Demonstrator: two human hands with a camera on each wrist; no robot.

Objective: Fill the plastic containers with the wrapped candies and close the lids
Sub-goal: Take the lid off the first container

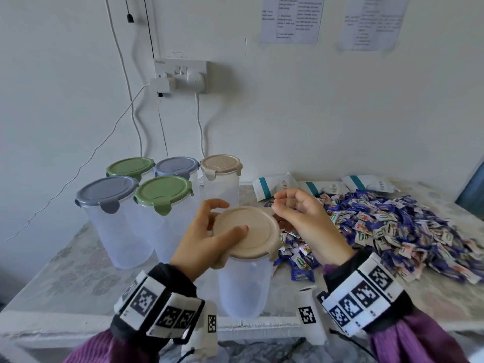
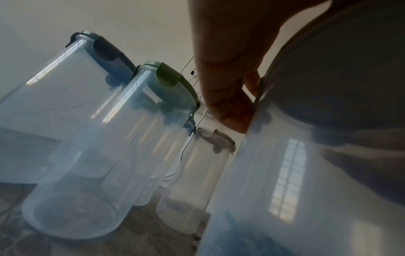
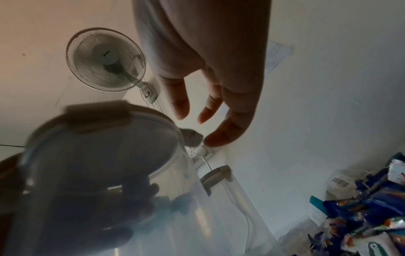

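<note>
Opening the front container (image 1: 245,284): left hand (image 1: 207,239) grips the beige lid (image 1: 247,231), right hand (image 1: 303,218) half-curled, empty, at a clasp. Next: likely unclip, lift lid, scoop candies (image 1: 392,226).

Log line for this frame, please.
left hand grips beige lid | right hand at lid clip | container empty | candies untouched

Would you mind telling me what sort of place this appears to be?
Probably a plain indoor workroom set up for packing. A table against a white wall holds lidded plastic containers and a heap of wrapped candies; printed sheets hang on the wall, and a wall fan is mounted higher up.
</note>
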